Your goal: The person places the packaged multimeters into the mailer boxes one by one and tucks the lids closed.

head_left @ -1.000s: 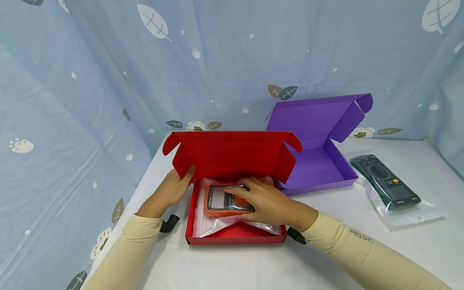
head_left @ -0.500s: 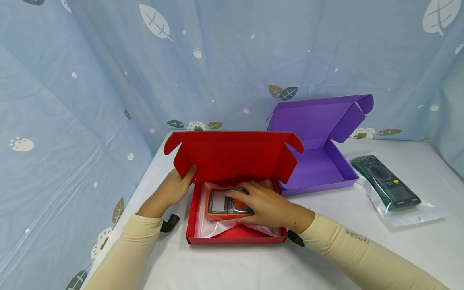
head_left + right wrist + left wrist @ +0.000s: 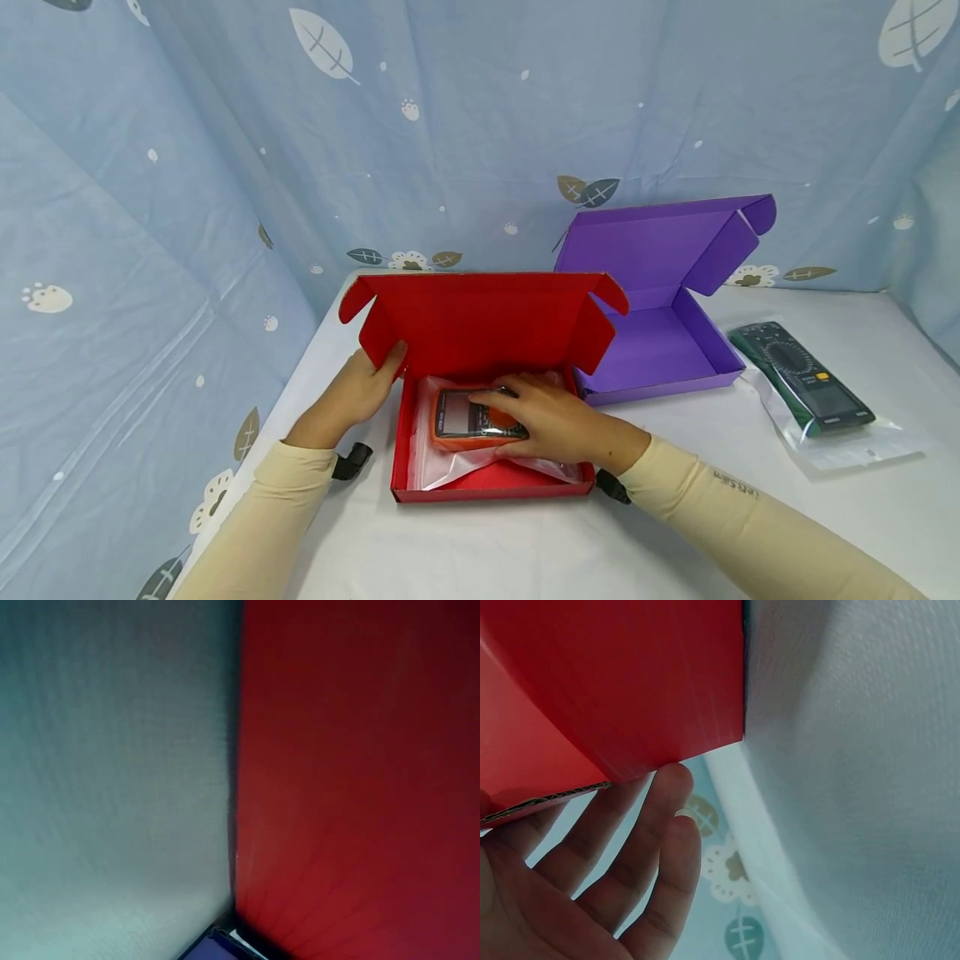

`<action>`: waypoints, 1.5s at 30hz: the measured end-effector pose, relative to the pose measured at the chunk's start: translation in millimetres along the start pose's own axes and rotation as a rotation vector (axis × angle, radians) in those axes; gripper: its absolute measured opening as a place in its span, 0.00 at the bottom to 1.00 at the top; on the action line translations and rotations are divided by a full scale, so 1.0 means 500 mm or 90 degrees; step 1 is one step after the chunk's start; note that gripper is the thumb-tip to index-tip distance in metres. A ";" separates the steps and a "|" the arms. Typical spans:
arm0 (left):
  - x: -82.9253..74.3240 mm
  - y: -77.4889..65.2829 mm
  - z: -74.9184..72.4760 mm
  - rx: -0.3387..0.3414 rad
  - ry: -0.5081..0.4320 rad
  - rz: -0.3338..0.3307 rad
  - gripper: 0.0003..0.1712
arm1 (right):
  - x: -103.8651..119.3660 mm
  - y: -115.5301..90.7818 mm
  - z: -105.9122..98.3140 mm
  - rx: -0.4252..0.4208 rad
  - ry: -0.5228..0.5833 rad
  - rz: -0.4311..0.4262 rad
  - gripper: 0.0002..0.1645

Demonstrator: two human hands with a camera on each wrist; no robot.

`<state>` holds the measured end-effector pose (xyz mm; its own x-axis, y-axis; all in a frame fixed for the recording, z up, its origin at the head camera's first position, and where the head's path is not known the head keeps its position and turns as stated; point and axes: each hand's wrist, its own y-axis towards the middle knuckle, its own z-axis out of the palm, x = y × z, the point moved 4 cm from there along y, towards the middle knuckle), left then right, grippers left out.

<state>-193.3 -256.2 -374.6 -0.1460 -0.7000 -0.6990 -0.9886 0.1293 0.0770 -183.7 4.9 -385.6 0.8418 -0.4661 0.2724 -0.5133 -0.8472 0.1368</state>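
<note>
A red cardboard box [image 3: 495, 495] stands with its lid raised in the head view. My left hand [image 3: 349, 390] pinches the lid's left side flap, thumb in front; in the left wrist view its fingers [image 3: 660, 877] reach behind the red cardboard. Inside the box lies an orange multimeter [image 3: 454, 413] in a clear plastic bag [image 3: 442, 475]. My right hand [image 3: 551, 421] grips the meter's right end from above, partly covering the dial; some of its fingertips are hidden. The right wrist view has only the box's outer red wall [image 3: 360, 765] and no hand.
A purple box [image 3: 660, 346] stands with its lid up behind and right of the red one. Farther right, a green and black multimeter [image 3: 802, 371] in a clear bag rests on the white tablecloth [image 3: 735, 467]. A patterned blue curtain [image 3: 465, 125] hangs behind.
The orange multimeter has shifted slightly to the right under my right hand, and its tilt differs a little. My left hand stays on the lid flap.
</note>
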 end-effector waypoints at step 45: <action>-0.017 -0.029 -0.022 -0.051 0.059 0.039 0.18 | 0.009 -0.178 -0.185 -0.688 0.163 -0.121 0.11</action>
<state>-178.2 -259.6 -361.9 -0.2060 -0.7550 -0.6226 -0.9768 0.1209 0.1766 -149.8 102.0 -308.6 0.9265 -0.1813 0.3298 -0.3605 -0.1758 0.9161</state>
